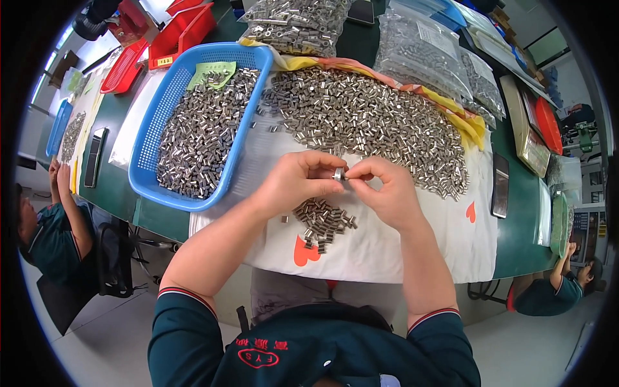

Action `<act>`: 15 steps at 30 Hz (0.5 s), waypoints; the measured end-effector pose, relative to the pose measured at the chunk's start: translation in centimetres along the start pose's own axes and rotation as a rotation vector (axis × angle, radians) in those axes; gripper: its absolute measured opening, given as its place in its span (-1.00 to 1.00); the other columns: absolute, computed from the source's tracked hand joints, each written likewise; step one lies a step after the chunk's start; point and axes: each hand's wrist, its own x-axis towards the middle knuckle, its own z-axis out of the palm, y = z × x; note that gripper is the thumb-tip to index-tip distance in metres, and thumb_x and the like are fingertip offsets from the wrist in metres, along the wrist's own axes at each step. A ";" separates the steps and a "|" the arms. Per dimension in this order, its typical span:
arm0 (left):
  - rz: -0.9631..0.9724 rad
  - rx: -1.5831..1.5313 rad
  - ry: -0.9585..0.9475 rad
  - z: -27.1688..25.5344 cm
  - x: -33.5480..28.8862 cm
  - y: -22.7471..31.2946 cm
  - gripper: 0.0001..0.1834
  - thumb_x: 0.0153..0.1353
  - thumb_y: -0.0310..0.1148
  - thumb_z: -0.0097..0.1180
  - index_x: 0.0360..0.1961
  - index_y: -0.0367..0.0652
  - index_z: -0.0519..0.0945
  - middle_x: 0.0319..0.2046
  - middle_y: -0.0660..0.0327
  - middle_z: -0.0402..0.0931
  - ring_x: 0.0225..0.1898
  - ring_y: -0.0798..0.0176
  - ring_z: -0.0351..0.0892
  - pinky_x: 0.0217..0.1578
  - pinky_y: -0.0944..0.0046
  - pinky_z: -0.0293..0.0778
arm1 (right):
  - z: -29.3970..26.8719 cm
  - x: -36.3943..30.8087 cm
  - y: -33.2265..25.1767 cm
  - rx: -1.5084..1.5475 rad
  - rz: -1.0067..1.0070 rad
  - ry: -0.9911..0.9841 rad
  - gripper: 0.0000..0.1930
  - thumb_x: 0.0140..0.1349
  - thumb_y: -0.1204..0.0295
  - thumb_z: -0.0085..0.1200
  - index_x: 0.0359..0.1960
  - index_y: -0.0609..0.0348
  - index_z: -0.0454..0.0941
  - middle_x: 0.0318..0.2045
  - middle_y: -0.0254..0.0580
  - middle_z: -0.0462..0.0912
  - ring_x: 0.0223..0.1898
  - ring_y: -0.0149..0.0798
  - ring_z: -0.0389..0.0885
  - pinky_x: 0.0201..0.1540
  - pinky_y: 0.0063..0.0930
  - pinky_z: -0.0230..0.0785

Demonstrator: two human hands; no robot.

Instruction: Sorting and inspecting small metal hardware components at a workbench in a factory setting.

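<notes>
My left hand (298, 179) pinches a small round metal piece (338, 173) between thumb and fingers. Right beside it, the thumb and forefinger of my right hand (389, 191) are pressed together at the piece's right side; what they grip is too small to make out. Below the hands lies a small pile of short metal cylinders (320, 224) on a white cloth (387, 251) with red hearts. Beyond the hands spreads a much larger heap of the same silvery cylinders (367, 113). One single cylinder (284, 219) lies apart, left of the small pile.
A blue basket (137, 169) full of cylinders and a green slip stands at left. Plastic bags of metal parts (419, 55) line the back. Phones lie at left (95, 158) and right (500, 186). Red bins (177, 39) sit far left. Co-workers sit at both sides.
</notes>
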 end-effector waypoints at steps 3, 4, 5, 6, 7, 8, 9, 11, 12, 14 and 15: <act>0.027 -0.001 -0.003 0.0 0.1 0.1 -0.61 0.00 -0.52 0.22 -0.09 -0.33 0.47 -0.36 0.29 0.52 -0.33 0.51 0.48 -0.32 0.52 0.43 | 0.1 -0.1 0.4 -0.003 -0.024 -0.021 -0.89 -0.03 0.54 0.11 -0.42 0.25 0.54 -0.45 -0.26 0.59 -0.41 -0.42 0.56 -0.36 -0.58 0.40; 0.039 0.015 -0.002 -0.1 0.1 0.2 -0.60 0.00 -0.51 0.22 -0.08 -0.33 0.48 -0.37 0.30 0.51 -0.33 0.52 0.47 -0.33 0.53 0.43 | 0.2 -0.1 0.2 -0.024 -0.018 -0.003 -0.90 -0.04 0.55 0.11 -0.44 0.24 0.54 -0.46 -0.25 0.58 -0.43 -0.40 0.55 -0.37 -0.57 0.40; 0.040 0.013 0.001 -0.1 0.0 0.2 -0.60 0.00 -0.51 0.22 -0.08 -0.33 0.48 -0.37 0.30 0.51 -0.33 0.52 0.47 -0.33 0.53 0.43 | 0.3 0.0 0.0 -0.045 -0.012 0.015 -0.91 -0.05 0.56 0.10 -0.45 0.24 0.53 -0.47 -0.25 0.57 -0.44 -0.38 0.55 -0.38 -0.56 0.39; 0.036 0.017 0.003 -0.2 -0.1 0.1 -0.61 0.00 -0.51 0.22 -0.09 -0.32 0.48 -0.37 0.31 0.52 -0.34 0.53 0.47 -0.34 0.53 0.42 | 0.5 -0.1 0.0 -0.045 -0.013 0.012 -0.91 -0.05 0.56 0.10 -0.45 0.24 0.53 -0.47 -0.25 0.57 -0.44 -0.38 0.55 -0.38 -0.56 0.39; 0.034 0.020 0.003 -0.2 -0.1 0.1 -0.61 0.00 -0.50 0.23 -0.10 -0.32 0.49 -0.38 0.31 0.52 -0.34 0.53 0.47 -0.35 0.53 0.42 | 0.8 -0.2 0.1 -0.069 -0.034 0.036 -0.92 -0.05 0.57 0.10 -0.46 0.24 0.52 -0.48 -0.24 0.57 -0.45 -0.36 0.55 -0.38 -0.54 0.39; 0.036 0.019 0.004 -0.2 -0.1 0.0 -0.61 0.00 -0.50 0.23 -0.10 -0.32 0.49 -0.38 0.31 0.52 -0.34 0.53 0.47 -0.35 0.53 0.42 | 1.0 -0.2 0.1 -0.092 -0.055 0.060 -0.92 -0.06 0.57 0.10 -0.47 0.24 0.52 -0.50 -0.24 0.56 -0.46 -0.35 0.54 -0.39 -0.53 0.38; 0.033 0.043 0.030 -0.2 0.0 -0.2 -0.62 0.00 -0.49 0.23 -0.11 -0.32 0.50 -0.38 0.32 0.52 -0.35 0.53 0.46 -0.35 0.53 0.42 | 1.3 -0.2 0.2 -0.093 -0.057 0.059 -0.92 -0.06 0.57 0.10 -0.47 0.24 0.52 -0.50 -0.24 0.56 -0.46 -0.35 0.54 -0.39 -0.53 0.38; 0.032 0.067 0.054 0.0 0.1 -0.1 -0.63 0.00 -0.49 0.23 -0.11 -0.31 0.51 -0.39 0.32 0.52 -0.36 0.54 0.46 -0.35 0.53 0.42 | 1.7 -0.2 0.4 -0.488 -0.399 0.181 -0.91 -0.08 0.57 0.12 -0.49 0.24 0.50 -0.52 -0.23 0.55 -0.47 -0.31 0.53 -0.39 -0.50 0.37; 0.036 0.111 0.076 0.2 0.0 0.0 -0.63 0.00 -0.49 0.23 -0.12 -0.31 0.52 -0.39 0.32 0.52 -0.36 0.54 0.45 -0.35 0.53 0.42 | 1.8 -0.3 0.3 -0.490 -0.400 0.182 -0.91 -0.08 0.57 0.12 -0.49 0.24 0.50 -0.52 -0.23 0.55 -0.47 -0.31 0.53 -0.39 -0.50 0.37; 0.039 0.155 0.101 0.2 0.0 0.0 -0.64 0.00 -0.49 0.23 -0.12 -0.30 0.52 -0.40 0.32 0.52 -0.37 0.54 0.45 -0.35 0.53 0.42 | 1.9 -0.4 0.2 -0.479 -0.373 0.196 -0.91 -0.06 0.54 0.13 -0.48 0.23 0.51 -0.51 -0.23 0.55 -0.45 -0.30 0.54 -0.38 -0.49 0.37; 0.048 0.109 0.068 0.0 0.1 -0.3 -0.63 0.00 -0.49 0.23 -0.12 -0.30 0.52 -0.40 0.32 0.52 -0.37 0.54 0.45 -0.35 0.52 0.43 | 1.5 -0.5 0.2 -0.479 -0.374 0.197 -0.91 -0.06 0.54 0.13 -0.48 0.23 0.51 -0.51 -0.23 0.55 -0.45 -0.30 0.54 -0.38 -0.49 0.37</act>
